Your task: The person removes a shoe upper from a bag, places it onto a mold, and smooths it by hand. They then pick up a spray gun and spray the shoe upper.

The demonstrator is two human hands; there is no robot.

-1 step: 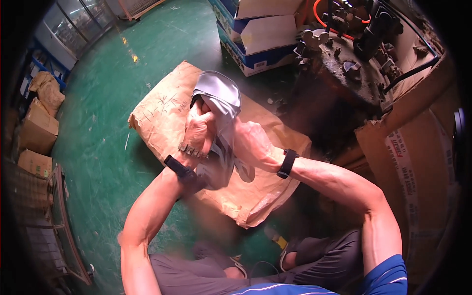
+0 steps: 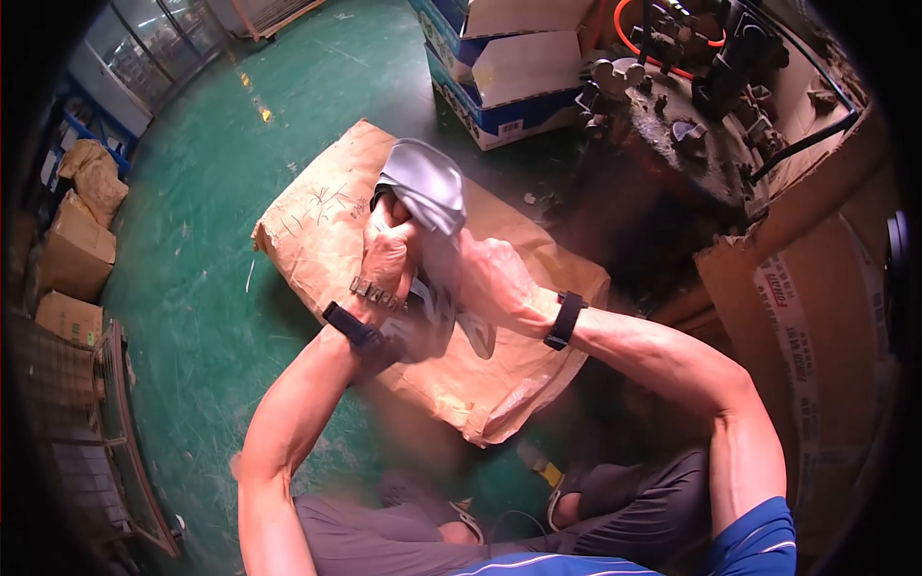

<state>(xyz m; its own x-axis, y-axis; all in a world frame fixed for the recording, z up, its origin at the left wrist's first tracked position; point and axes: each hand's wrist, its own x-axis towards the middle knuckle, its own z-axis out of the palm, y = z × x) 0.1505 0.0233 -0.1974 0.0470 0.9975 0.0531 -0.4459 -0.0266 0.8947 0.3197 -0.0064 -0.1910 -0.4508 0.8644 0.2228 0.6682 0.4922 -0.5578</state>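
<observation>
A shiny silver-grey piece of pliable sheet or cloth (image 2: 427,182) is bunched between my hands above a brown paper-wrapped package (image 2: 322,206). My left hand (image 2: 387,252) is closed, its curled fingers gripping the dark underside of the cloth near its upper fold. On the cloth's right side my right hand (image 2: 495,278) is closed round an edge, its fingertips hidden. Loose grey folds hang below between the wrists, over the package, and are partly blurred. Handwritten marks show on the package's upper left.
Blue-and-white cartons (image 2: 514,96) stand at the far side. On the right are a dark grimy drum (image 2: 663,144) topped with metal parts and a tall taped cardboard box (image 2: 816,317). Brown cartons (image 2: 77,250) and a metal-framed rack (image 2: 120,422) line the left of the green floor (image 2: 192,221).
The top of the silver-grey cloth has drawn in slightly to the left, and its hanging folds have shifted and look smaller. Both hands stay nearly in place.
</observation>
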